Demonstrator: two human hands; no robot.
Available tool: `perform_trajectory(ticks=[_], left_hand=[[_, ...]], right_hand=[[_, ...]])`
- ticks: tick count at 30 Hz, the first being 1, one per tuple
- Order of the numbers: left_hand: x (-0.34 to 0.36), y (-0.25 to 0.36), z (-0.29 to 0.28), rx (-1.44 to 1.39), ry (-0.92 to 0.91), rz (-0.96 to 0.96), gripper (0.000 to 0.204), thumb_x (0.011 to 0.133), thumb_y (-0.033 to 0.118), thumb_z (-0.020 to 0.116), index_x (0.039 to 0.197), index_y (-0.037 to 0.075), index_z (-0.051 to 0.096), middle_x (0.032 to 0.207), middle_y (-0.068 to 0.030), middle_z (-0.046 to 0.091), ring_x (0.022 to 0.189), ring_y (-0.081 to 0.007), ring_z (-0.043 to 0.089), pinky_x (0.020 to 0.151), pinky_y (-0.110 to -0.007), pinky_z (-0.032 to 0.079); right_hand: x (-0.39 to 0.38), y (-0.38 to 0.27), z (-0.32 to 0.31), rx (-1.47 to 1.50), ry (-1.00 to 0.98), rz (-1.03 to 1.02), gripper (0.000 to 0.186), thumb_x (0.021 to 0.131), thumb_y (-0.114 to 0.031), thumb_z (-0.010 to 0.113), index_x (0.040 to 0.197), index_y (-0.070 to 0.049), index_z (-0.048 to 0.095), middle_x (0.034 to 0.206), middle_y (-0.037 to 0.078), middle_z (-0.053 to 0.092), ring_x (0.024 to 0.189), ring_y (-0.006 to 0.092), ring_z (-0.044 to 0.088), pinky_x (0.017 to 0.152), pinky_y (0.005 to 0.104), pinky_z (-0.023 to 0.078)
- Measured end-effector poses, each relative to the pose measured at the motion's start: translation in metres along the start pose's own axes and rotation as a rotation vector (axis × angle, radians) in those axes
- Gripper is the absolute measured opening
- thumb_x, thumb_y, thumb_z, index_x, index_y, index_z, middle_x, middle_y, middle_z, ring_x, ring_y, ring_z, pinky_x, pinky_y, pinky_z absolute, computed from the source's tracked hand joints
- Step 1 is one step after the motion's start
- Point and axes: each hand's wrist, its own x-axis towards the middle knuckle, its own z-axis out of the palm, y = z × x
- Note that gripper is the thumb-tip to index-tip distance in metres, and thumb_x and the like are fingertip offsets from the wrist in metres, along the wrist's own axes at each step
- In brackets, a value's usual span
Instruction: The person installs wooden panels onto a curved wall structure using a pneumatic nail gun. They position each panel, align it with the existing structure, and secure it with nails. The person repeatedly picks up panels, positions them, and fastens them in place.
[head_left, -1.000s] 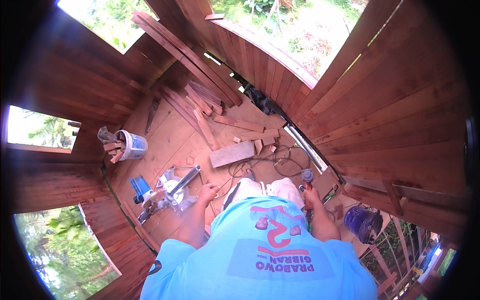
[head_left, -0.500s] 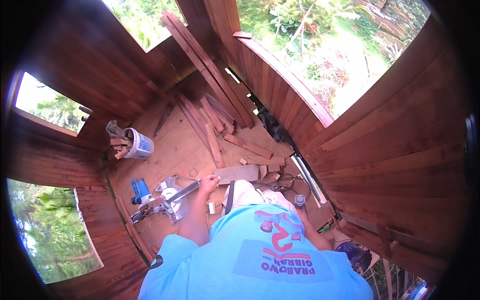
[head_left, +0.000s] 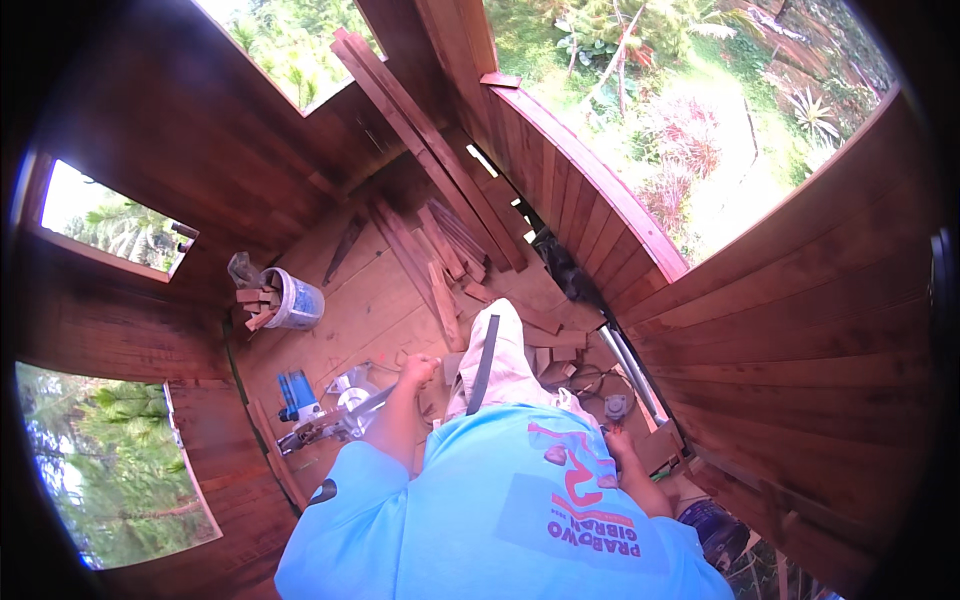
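My left hand (head_left: 418, 372) is closed, in front of my left side, at the end of a dark bar (head_left: 372, 405) reaching from the miter saw (head_left: 350, 395). Whether its fingers grip the bar does not show clearly. Low on the right, my right hand (head_left: 618, 440) is closed at the near end of a small grey power tool (head_left: 617, 408), partly hidden by my blue shirt. My leg in pale trousers (head_left: 497, 345) with a dark stripe stretches forward between the hands, covering part of the wood offcuts (head_left: 560, 340).
A white bucket (head_left: 300, 300) of wood scraps stands at the left. Planks (head_left: 405, 255) lie on the floor ahead, and long beams (head_left: 430, 150) lean in the far corner. Cables (head_left: 590, 380) lie by the grey tool. Wooden walls (head_left: 760, 330) with window openings surround me.
My leg has come forward and now covers the grey board that lay in front of me. The view has shifted slightly; my hands stay by the saw bar and the grey tool.
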Motion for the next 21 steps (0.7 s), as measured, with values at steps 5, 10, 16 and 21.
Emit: perform_trajectory(ticks=[5, 10, 16, 21], left_hand=[[0.067, 0.106, -0.015, -0.059, -0.002, 0.051, 0.027, 0.089, 0.031, 0.075, 0.097, 0.006, 0.072, 0.071, -0.0031, 0.065, 0.060, -0.0132, 0.060, 0.048, -0.029, 0.045], [0.184, 0.234, -0.049, -0.062, -0.078, 0.154, 0.027, 0.090, 0.031, 0.073, 0.103, 0.007, 0.072, 0.085, -0.0040, 0.069, 0.071, -0.0135, 0.064, 0.058, -0.030, 0.051], [0.368, 0.365, -0.079, -0.109, -0.005, 0.283, 0.036, 0.087, 0.030, 0.076, 0.109, 0.002, 0.074, 0.092, -0.0104, 0.075, 0.079, -0.0176, 0.071, 0.077, -0.032, 0.056], [0.521, 0.415, -0.076, -0.144, -0.038, 0.219, 0.037, 0.087, 0.029, 0.076, 0.110, 0.001, 0.074, 0.095, -0.0105, 0.075, 0.080, -0.0184, 0.071, 0.078, -0.033, 0.056]], right_hand=[[0.063, 0.009, 0.051, -0.185, 0.111, -0.227, 0.039, 0.082, -0.028, 0.070, 0.105, 0.004, 0.068, 0.101, 0.027, 0.071, 0.097, 0.0437, 0.069, 0.080, 0.0505, 0.055], [0.047, -0.053, 0.082, -0.066, 0.043, -0.066, 0.044, 0.080, -0.030, 0.071, 0.109, 0.003, 0.068, 0.109, 0.029, 0.069, 0.107, 0.0440, 0.067, 0.090, 0.0503, 0.053], [0.011, -0.171, 0.129, -0.028, 0.114, 0.121, 0.042, 0.075, -0.014, 0.064, 0.114, 0.004, 0.061, 0.112, 0.025, 0.067, 0.105, 0.0354, 0.067, 0.091, 0.0435, 0.052], [-0.005, -0.263, 0.175, -0.046, -0.012, 0.047, 0.041, 0.074, -0.011, 0.063, 0.113, 0.003, 0.060, 0.098, 0.022, 0.070, 0.093, 0.0342, 0.070, 0.084, 0.0431, 0.053]])
